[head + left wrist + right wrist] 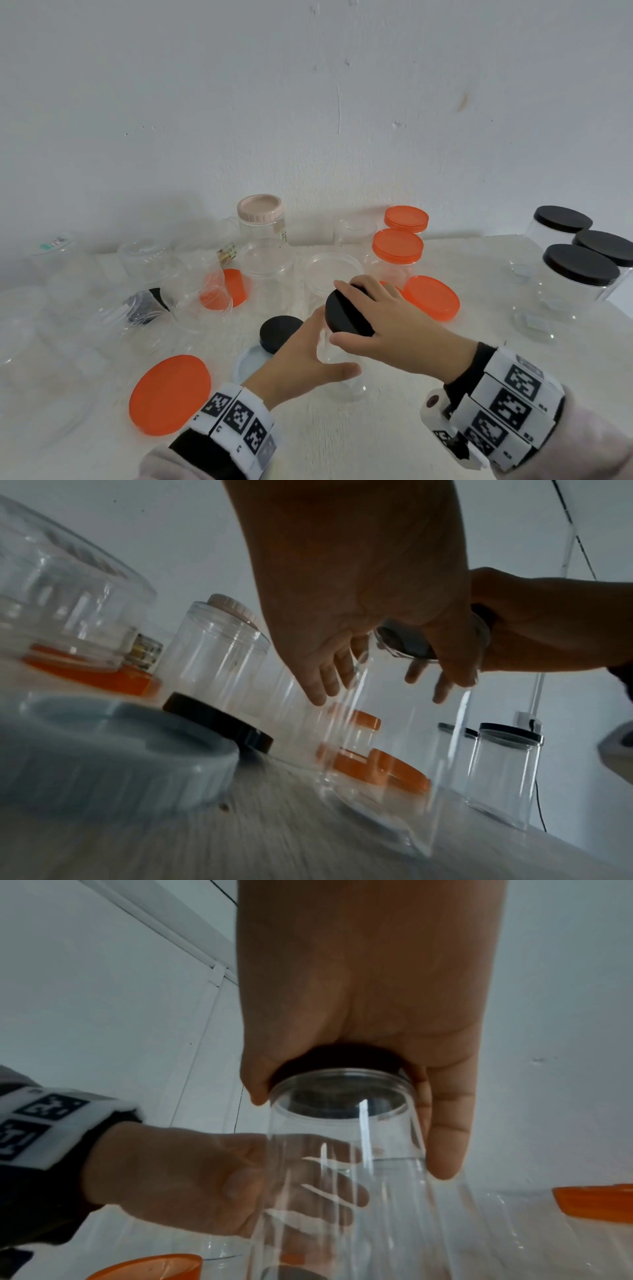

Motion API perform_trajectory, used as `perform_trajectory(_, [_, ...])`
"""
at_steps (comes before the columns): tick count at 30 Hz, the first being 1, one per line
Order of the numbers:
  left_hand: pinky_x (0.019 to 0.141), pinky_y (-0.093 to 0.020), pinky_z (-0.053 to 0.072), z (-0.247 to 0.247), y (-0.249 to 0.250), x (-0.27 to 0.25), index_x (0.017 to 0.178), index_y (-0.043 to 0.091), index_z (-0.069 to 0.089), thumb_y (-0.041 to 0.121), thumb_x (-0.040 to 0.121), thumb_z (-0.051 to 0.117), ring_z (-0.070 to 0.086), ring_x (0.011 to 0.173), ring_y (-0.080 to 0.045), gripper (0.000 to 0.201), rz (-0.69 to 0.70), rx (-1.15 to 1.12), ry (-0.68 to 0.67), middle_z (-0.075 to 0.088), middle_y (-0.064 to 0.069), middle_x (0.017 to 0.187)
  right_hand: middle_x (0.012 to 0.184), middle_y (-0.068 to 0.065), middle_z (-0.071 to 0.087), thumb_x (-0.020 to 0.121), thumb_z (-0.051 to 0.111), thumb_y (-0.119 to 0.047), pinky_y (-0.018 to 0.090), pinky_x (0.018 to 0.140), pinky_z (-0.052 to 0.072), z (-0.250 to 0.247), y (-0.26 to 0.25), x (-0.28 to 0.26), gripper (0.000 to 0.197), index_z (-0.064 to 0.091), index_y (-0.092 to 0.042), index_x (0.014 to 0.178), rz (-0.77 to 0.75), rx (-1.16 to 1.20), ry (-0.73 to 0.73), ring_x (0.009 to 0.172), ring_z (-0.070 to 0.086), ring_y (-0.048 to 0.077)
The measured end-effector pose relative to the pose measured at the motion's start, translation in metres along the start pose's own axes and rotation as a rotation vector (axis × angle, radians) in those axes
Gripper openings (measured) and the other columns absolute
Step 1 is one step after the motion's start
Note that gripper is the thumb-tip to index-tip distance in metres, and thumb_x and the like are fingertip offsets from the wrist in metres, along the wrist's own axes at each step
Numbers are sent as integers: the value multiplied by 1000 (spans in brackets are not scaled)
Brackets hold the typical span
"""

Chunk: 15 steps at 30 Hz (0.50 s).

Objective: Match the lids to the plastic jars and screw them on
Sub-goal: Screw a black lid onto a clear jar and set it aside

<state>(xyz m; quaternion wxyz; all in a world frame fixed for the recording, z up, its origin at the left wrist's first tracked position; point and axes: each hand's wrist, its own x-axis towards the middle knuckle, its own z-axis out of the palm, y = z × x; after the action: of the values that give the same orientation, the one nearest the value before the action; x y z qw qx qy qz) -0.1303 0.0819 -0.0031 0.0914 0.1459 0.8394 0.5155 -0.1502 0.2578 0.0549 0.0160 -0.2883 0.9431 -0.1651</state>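
The left hand [301,356] wraps the clear jar [342,1191] standing on the surface [359,438]; the right hand [387,318] grasps the black lid [346,317] on its mouth, at 5 o'clock from centre.

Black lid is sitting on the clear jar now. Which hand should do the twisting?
Right. The right hand already caps the black lid from above, fingers curled round its rim. The left hand wraps the clear jar wall lower down, so it is probably better kept there, bracing the jar.
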Motion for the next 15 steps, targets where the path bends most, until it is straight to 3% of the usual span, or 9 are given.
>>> perform_trajectory(3, [103, -18, 26, -15, 0, 3, 141, 52, 21, 48, 77, 71, 29, 126, 15, 82, 1, 184, -34, 29, 37, 140, 140, -16, 23, 80, 39, -71, 26, 97, 36, 2, 9, -10, 82, 16, -35, 150, 35, 62, 62, 122, 33, 18])
perform_trajectory(5, [99, -8, 24, -23, 1, 9, 140, 52, 23, 41, 82, 66, 27, 119, 24, 73, 52, 313, 5, 27, 38, 138, 138, -21, 22, 76, 35, -75, 24, 97, 33, 1, 19, -19, 85, 16, -37, 149, 74, 131, 100, 123, 32, 13])
perform_trajectory(8, [89, 7, 22, -32, 4, 25, 137, 42, 35, 30, 89, 63, 26, 108, 33, 57, 133, 408, 117, 32, 36, 130, 126, -34, 27, 70, 40, -80, 12, 91, 33, -6, 40, -34, 86, 24, -42, 145, 127, 256, 151, 115, 36, -7])
perform_trajectory(12, [92, -8, 33, -38, 11, 52, 129, 30, 51, 23, 90, 63, 41, 108, 9, 41, 186, 476, 308, 45, 24, 117, 114, -39, 39, 59, 55, -79, 6, 80, 37, -33, 70, -53, 68, 42, -57, 123, 184, 342, 250, 107, 44, -15])
perform_trajectory(15, [91, -16, 34, -38, 17, 70, 125, 25, 55, 22, 89, 64, 44, 109, -5, 37, 183, 507, 375, 49, 15, 114, 112, -32, 47, 64, 69, -66, 9, 83, 37, -59, 98, -58, 64, 50, -50, 123, 248, 328, 442, 104, 44, -18])
